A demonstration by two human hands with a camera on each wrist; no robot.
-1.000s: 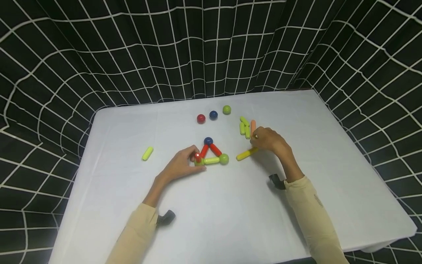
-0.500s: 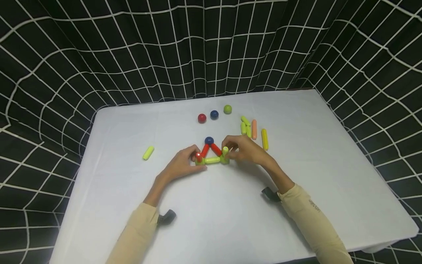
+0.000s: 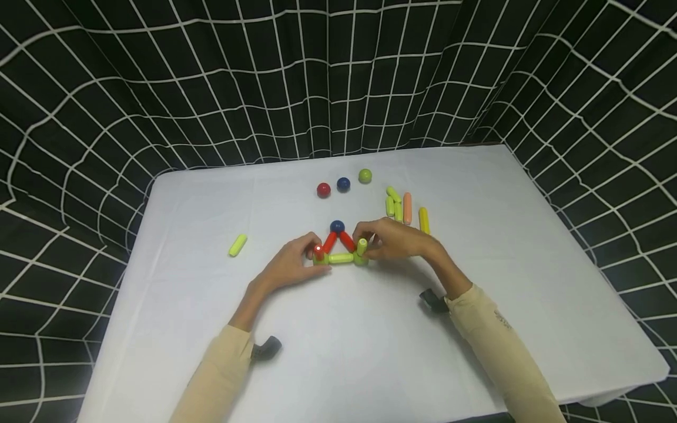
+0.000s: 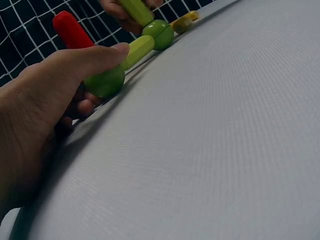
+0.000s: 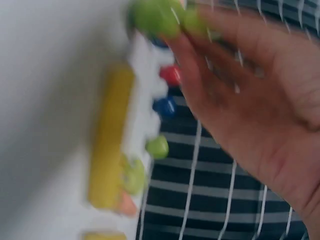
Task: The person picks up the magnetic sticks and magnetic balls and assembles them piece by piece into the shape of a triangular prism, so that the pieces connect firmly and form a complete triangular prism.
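A triangle of sticks and balls lies on the white table: a blue ball (image 3: pixel 337 226) at the far corner, two red sticks (image 3: pixel 347 241), and a light green stick (image 3: pixel 341 258) between two green balls. My left hand (image 3: pixel 290 261) grips the left green ball (image 4: pixel 107 84), thumb on the near side. From that ball a red stick (image 4: pixel 70 30) stands up. At the right green ball (image 4: pixel 159 35), my right hand (image 3: pixel 394 238) pinches an upright light green stick (image 3: pixel 362 245). The right wrist view is blurred.
Behind the triangle sit loose red (image 3: pixel 324 190), blue (image 3: pixel 343 184) and green (image 3: pixel 365 175) balls. Short light green sticks (image 3: pixel 390 205), an orange stick (image 3: pixel 407 208) and a yellow stick (image 3: pixel 424 220) lie to the right. Another green stick (image 3: pixel 238 245) is at left.
My right hand has come left from the loose sticks to the right green ball, bringing a light green stick now upright there. My left hand stays on its ball.
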